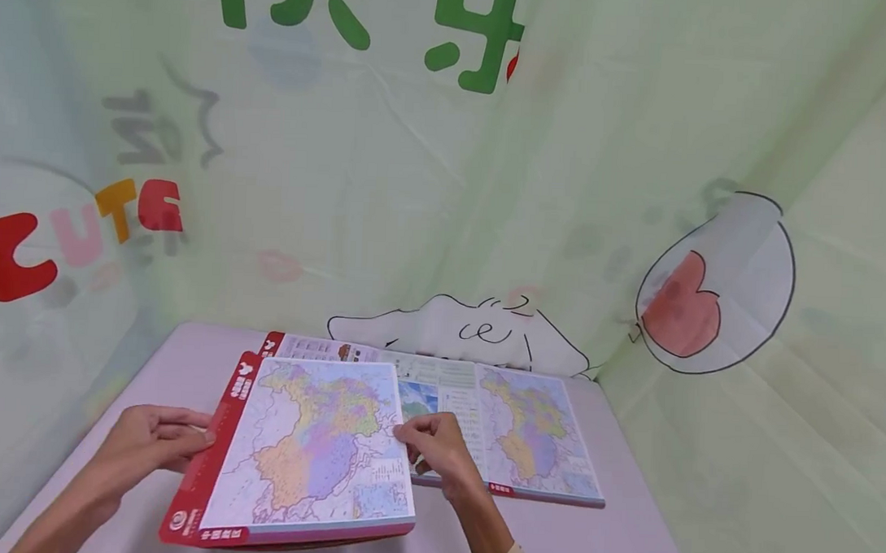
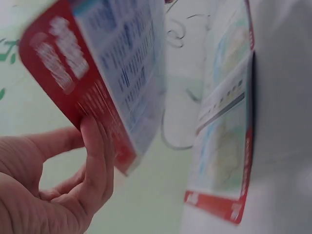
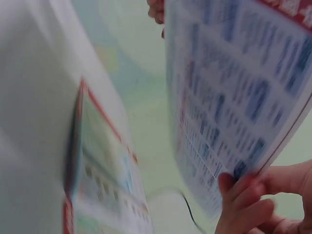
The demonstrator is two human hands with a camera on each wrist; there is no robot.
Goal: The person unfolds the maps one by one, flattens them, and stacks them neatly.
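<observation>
Both hands hold up a map [image 1: 312, 451] with a red strip down its left side and a coloured country map on its face. My left hand [image 1: 132, 449] pinches the red strip between thumb and fingers; the left wrist view shows the fingers behind the strip [image 2: 63, 63]. At the opposite edge, my right hand [image 1: 440, 447] grips the margin with thumb and fingertips. The right wrist view shows columns of printed text on the underside [image 3: 229, 92]. Raised over the table, the held map overlaps a second, spread-out map [image 1: 529, 434] in the head view.
The spread-out map lies flat along the back of the pale table [image 1: 588, 538], partly hidden by the held one. A light green curtain [image 1: 417, 186] with cartoon drawings and lettering encloses the table at the back and sides.
</observation>
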